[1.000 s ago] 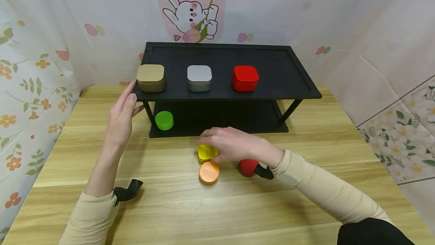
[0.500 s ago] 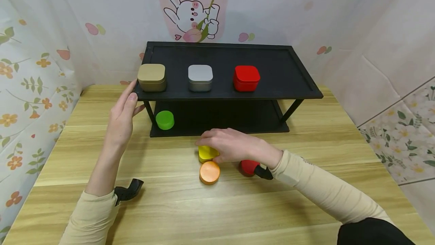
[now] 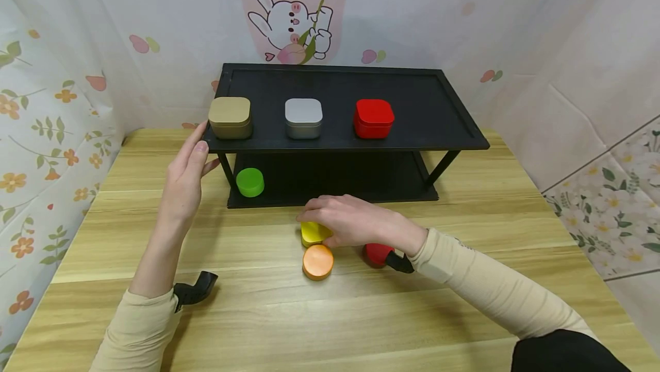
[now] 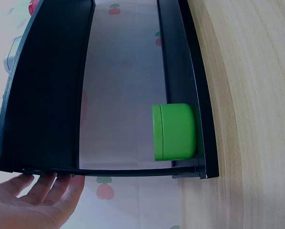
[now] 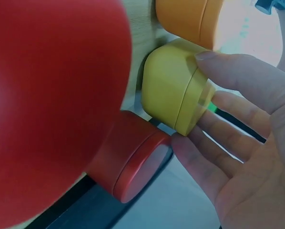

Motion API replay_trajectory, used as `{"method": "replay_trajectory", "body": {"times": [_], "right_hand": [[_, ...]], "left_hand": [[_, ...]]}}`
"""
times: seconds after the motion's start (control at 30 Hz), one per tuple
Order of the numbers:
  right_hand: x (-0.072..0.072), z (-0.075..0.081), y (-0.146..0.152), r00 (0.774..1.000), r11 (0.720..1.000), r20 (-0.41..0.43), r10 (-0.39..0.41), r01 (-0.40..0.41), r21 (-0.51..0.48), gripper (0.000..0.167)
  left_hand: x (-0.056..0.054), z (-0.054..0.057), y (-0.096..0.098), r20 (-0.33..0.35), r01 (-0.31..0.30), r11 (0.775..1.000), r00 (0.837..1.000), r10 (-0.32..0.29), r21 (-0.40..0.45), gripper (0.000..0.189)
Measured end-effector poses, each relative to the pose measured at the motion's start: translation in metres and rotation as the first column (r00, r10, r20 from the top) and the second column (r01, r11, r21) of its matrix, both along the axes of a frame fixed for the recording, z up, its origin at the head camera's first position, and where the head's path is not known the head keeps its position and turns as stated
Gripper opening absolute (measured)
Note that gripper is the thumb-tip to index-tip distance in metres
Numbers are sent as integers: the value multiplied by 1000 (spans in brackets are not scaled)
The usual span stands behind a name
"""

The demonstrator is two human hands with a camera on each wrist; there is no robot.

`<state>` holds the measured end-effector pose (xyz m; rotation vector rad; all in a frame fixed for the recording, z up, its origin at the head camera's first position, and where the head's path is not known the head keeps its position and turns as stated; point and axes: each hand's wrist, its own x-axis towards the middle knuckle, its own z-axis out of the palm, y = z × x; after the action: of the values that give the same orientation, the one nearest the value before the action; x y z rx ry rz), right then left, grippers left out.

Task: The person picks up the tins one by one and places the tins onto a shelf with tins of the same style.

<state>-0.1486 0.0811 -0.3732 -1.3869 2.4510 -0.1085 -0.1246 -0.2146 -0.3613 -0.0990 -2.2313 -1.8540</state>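
My left hand [image 3: 184, 183] grips the left end of the black two-tier shelf [image 3: 330, 145], thumb at the upper tier's edge and fingers against the end. My right hand [image 3: 350, 218] holds a small yellow box [image 3: 312, 233] on the table, its thumb on one side and fingers on the other; the hand covers part of it. An orange round box [image 3: 317, 262] is close in front of the yellow one. By the right wrist lies a red round box [image 3: 378, 253]. The right wrist view shows another red box [image 5: 133, 155] beside the yellow one.
On the upper tier stand a gold box [image 3: 230, 118], a silver box [image 3: 303, 118] and a red square box [image 3: 373, 118]. A green box [image 3: 250, 182] sits at the lower tier's left end. Patterned cloth [image 3: 412, 11] hangs behind the wooden table [image 3: 289, 326].
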Motion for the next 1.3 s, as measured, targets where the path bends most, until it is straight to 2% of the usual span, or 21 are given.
{"method": "replay_trajectory", "body": {"times": [0.47,0.73,0.93,1.3], "right_hand": [[1,17,7,1000,997,-2,-21,20,-78,55],[3,30,19,999,994,-43,-19,15,-105,54],[5,40,36,997,990,-63,-44,35,-134,54],[13,72,79,985,976,-131,-117,89,-199,58]], "left_hand": [[0,0,0,-10,1,1000,1000,-1,5,52],[0,0,-1,2,-4,1000,1000,4,-10,53],[0,-1,-1,6,1,1000,1000,-1,-2,53],[0,-1,0,5,-12,1000,1000,13,-7,52]]}}
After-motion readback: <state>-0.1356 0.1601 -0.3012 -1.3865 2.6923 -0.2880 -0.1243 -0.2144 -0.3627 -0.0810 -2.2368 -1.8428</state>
